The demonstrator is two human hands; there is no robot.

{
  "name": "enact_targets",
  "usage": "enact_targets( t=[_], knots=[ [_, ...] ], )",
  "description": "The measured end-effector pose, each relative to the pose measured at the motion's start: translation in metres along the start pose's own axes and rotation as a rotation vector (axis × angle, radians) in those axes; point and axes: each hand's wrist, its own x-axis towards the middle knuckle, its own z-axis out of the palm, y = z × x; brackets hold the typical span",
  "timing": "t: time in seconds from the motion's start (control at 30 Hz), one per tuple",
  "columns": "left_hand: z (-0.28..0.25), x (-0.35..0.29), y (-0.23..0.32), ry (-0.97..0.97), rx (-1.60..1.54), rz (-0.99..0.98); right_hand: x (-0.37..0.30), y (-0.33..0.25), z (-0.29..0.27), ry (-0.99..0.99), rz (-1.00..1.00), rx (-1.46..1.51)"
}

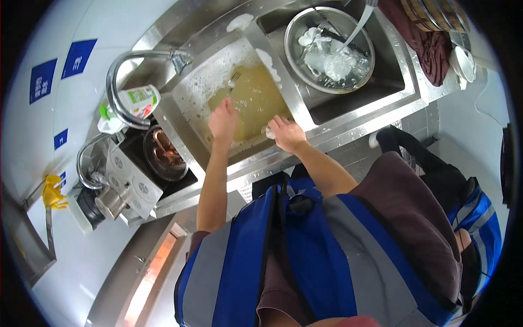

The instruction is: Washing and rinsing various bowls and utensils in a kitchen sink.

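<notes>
My left hand (223,121) is closed round the handle of a fork (234,80), its tines pointing away from me over the murky, yellowish water. That water partly fills the middle basin of the steel sink (185,103), where foam clings to the far side. Beside the basin's near right edge, my right hand (287,134) curls its fingers around a small whitish wad (269,132); whether it is a sponge or a cloth I cannot make out. In the right basin stands a round metal bowl (291,68) with foamy water and several utensils in it.
A curved faucet (111,87) and a white-green bottle (143,99) stand left of the basin. Farther left, a round pan (163,152) sits in another basin. Yellow gloves (53,191) hang on the wall. Another person in a blue vest (486,234) is at the right.
</notes>
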Motion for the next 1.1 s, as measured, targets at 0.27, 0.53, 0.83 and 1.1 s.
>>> enact_targets(
  t=[0.27,0.53,0.83,1.1],
  knots=[
    [0.073,0.068,0.196,-0.544,-0.981,0.053,-0.003,0.007,0.007,0.020,-0.040,-0.095],
    [0.049,0.081,0.165,-0.445,-1.035,0.458,0.000,-0.005,-0.003,-0.043,-0.049,-0.083],
    [-0.111,-0.140,-0.161,0.010,-0.792,-0.047,-0.003,-0.018,-0.004,-0.112,0.159,-0.085],
    [-0.056,-0.301,-0.287,0.232,-0.984,-0.342,0.013,0.001,-0.009,0.448,-0.073,0.125]
  ],
)
